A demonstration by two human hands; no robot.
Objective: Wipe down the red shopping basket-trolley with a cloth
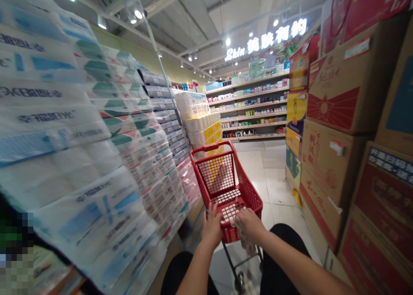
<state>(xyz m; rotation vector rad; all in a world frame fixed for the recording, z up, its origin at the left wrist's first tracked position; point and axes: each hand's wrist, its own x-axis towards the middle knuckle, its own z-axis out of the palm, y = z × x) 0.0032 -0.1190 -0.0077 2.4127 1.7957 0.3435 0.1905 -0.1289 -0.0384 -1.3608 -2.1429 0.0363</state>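
A red plastic shopping cart (pixel 232 187) with a lattice basket stands right in front of me, tipped in the view, on a dark frame with small wheels. Its basket floor shows through the holes. My left hand (pixel 213 228) rests at the near rim of the basket, its fingers stretched and spread. At the rim's right part, my right hand (pixel 251 225) is closed on a pale, crumpled, cloth-like item (pixel 244 239) that hangs down outside the basket. The exact kind of this item is unclear. My dark-clad knees flank the cart.
Tall stacks of wrapped tissue packs (pixel 93 157) line the left side. Cardboard cartons (pixel 332 157) are piled close on the right. A tiled aisle (pixel 275 178) leads to shelves (pixel 254 101) of small bottles and boxes beneath a lit sign.
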